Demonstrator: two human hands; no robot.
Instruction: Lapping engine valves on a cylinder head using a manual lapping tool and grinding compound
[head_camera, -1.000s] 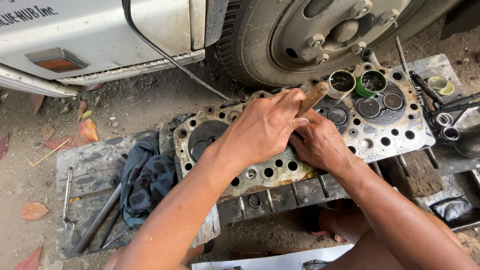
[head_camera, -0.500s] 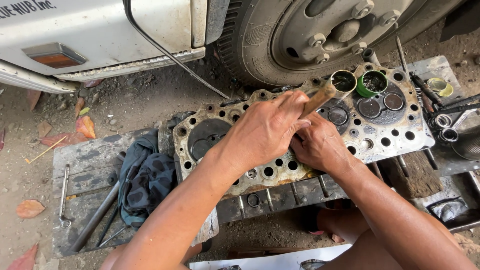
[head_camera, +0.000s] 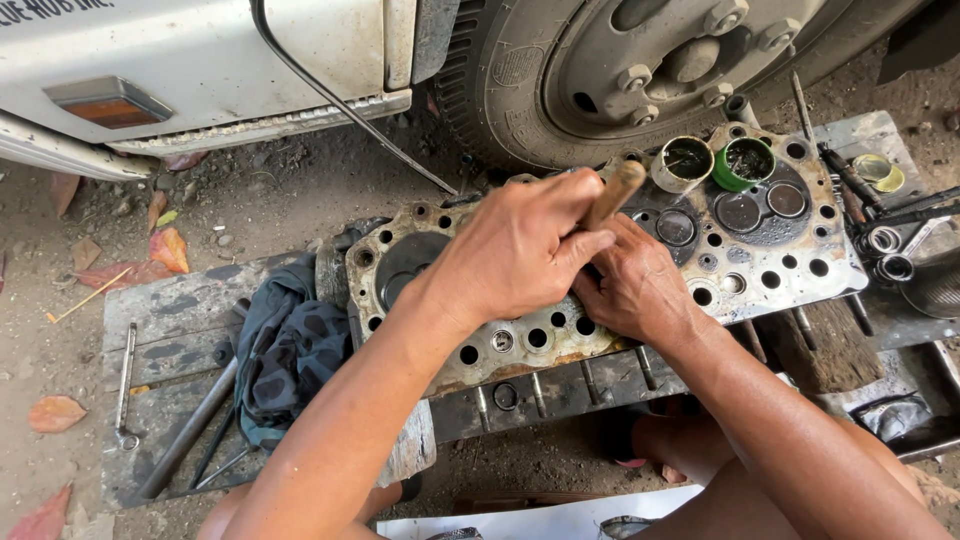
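A grimy metal cylinder head with round ports and bolt holes lies on a workbench. My left hand is closed around a wooden-handled tool that stands tilted over the middle of the head. My right hand presses against the lower part of the same tool; its fingertips are hidden under my left hand. The tool's working end is hidden by both hands.
Two small open tins, one white and one green, sit on the head's far side. A dark blue rag, a wrench and a steel bar lie at left. A truck wheel stands behind. Springs lie at right.
Both hands stay on the wooden-handled tool over the head; the handle's tilt has shifted slightly. Nothing else has moved.
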